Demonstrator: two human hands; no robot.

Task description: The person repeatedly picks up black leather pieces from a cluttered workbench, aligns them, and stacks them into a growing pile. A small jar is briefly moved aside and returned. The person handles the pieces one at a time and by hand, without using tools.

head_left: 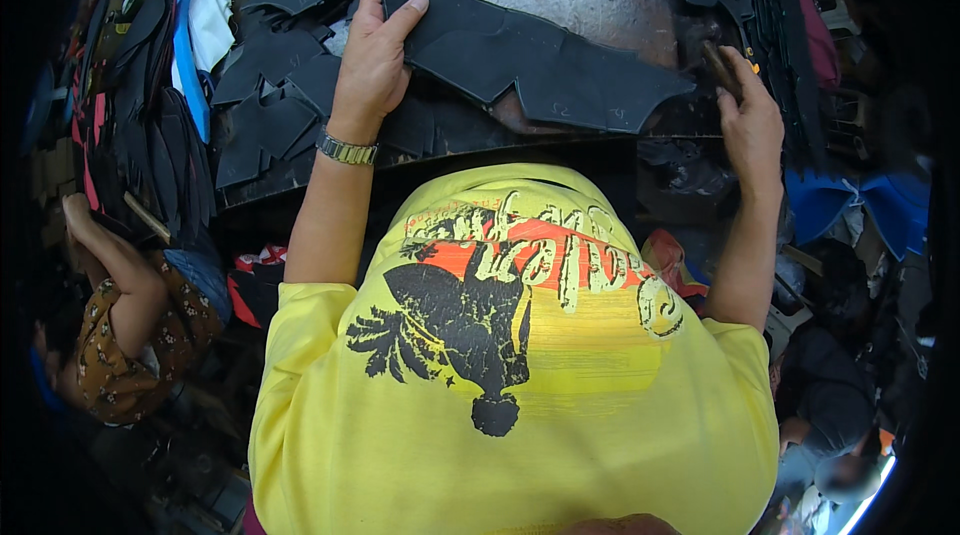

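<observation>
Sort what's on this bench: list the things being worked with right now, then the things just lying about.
In use:
- left hand gripping the black cut piece
- right hand holding a small tool, type unclear
- worn work surface under the piece

Lying about:
- loose black cut pieces
- white cloth
- blue strip
- blue fabric

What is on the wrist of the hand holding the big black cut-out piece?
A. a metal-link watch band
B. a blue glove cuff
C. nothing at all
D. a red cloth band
A: the left hand grips the black cut-out piece by its edge, and a silvery metal-link watch band circles that wrist.
</observation>
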